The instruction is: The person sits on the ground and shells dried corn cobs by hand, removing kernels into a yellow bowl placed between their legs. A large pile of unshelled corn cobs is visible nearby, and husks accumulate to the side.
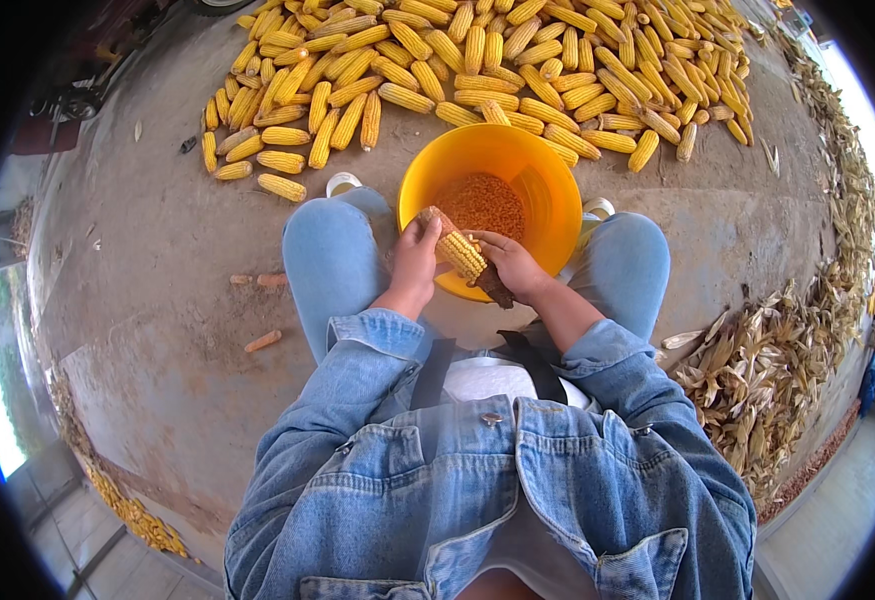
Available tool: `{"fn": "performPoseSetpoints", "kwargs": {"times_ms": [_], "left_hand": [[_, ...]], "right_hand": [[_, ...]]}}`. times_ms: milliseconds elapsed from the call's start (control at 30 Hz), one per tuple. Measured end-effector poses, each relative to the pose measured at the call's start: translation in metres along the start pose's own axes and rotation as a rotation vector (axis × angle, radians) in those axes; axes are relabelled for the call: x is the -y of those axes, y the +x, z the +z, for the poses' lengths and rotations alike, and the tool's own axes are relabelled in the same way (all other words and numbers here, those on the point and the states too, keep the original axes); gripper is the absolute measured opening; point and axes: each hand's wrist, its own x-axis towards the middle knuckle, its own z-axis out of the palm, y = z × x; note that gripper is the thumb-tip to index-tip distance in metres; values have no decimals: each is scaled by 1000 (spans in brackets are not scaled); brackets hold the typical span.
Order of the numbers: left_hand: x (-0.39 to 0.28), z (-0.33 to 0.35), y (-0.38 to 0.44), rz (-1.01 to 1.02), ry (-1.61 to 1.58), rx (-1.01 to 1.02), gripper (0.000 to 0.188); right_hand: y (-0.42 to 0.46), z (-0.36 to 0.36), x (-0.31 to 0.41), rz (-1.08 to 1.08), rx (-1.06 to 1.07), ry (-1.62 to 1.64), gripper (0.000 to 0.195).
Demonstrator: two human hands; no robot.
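Note:
My left hand (416,259) grips the upper end of a partly shelled corn ear (461,253), tilted over the near rim of a yellow bucket (415,172). Bare reddish cob shows at that end, while rows of yellow kernels cover the middle. My right hand (511,262) is at the other side, its fingertips touching the kernels. Under its palm is a rough dark brown piece (499,289), pressed along the ear; whether it is a bare cob cannot be told. Loose orange kernels (486,202) lie on the bucket's bottom. The bucket stands between my knees.
A large heap of husked corn ears (482,60) lies beyond the bucket. Several bare cobs (263,341) are on the concrete floor (167,300) to the left. Dry husks (760,375) are piled along the right. Scattered yellow kernels (133,517) lie at lower left.

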Motion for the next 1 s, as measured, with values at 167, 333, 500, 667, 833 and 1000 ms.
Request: {"fn": "performPoseSetpoints", "kwargs": {"times_ms": [167,333,500,667,833,1000], "left_hand": [[-2,3,-2,-2,14,50,34],[6,3,-1,52,69,104,38],[7,4,-1,83,49,158,40],[6,3,-1,68,26,153,40],[-4,8,-8,12,19,81,40],[-4,8,-9,34,10,107,40]], "right_hand": [[8,-10,-8,72,-2,125,43],[-1,8,2,7,-48,-12,46],[3,-2,-6,-22,-67,-87,46],[4,-4,-6,49,-86,-52,44],[1,1,-2,30,1,105,41],[3,-1,-4,-20,-4,13,42]]}}
